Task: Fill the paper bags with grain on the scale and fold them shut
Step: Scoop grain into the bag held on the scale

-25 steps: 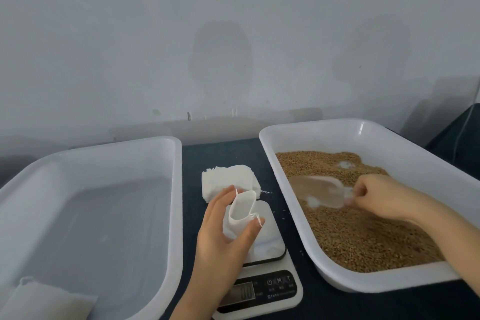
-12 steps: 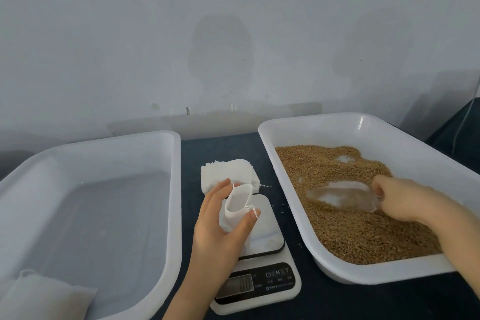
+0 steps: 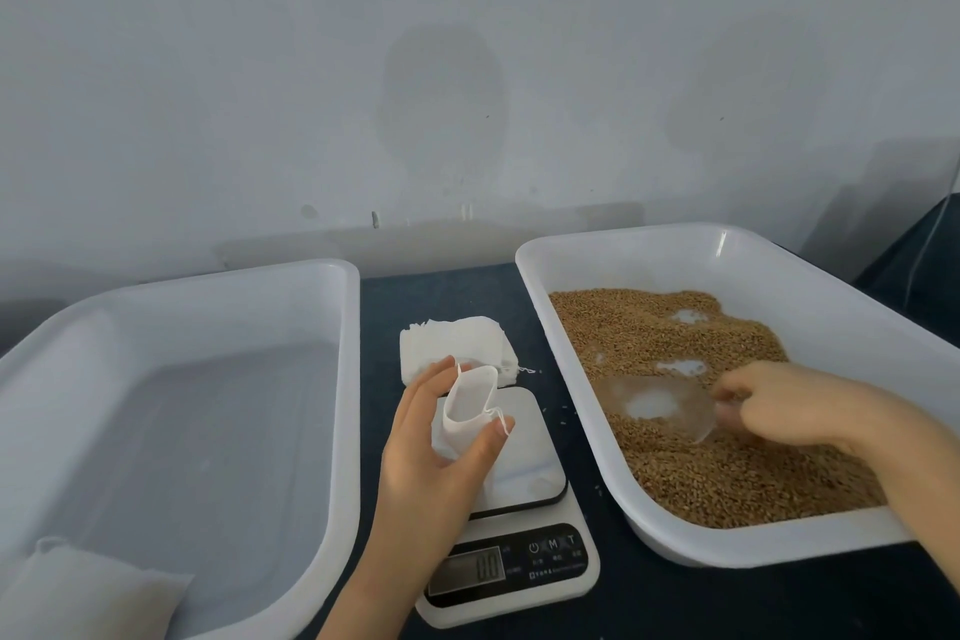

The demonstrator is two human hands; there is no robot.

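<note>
My left hand [image 3: 434,463] holds a small white paper bag [image 3: 465,413] upright with its mouth open, above the white kitchen scale [image 3: 519,494], whose display reads zero. My right hand [image 3: 795,405] grips the handle of a clear plastic scoop [image 3: 657,405], which lies low in the brown grain [image 3: 727,463] inside the white tray on the right [image 3: 587,255]. A stack of flat white bags [image 3: 452,340] lies behind the scale.
A large white tray [image 3: 343,379] stands on the left, with one filled, closed bag [image 3: 88,592] in its near left corner. The dark table top [image 3: 753,603] shows between and in front of the trays. A grey wall rises close behind.
The scoop swung right through the grain and has come back leftward, lower into it. My left hand kept the open bag over the scale, nearly still.
</note>
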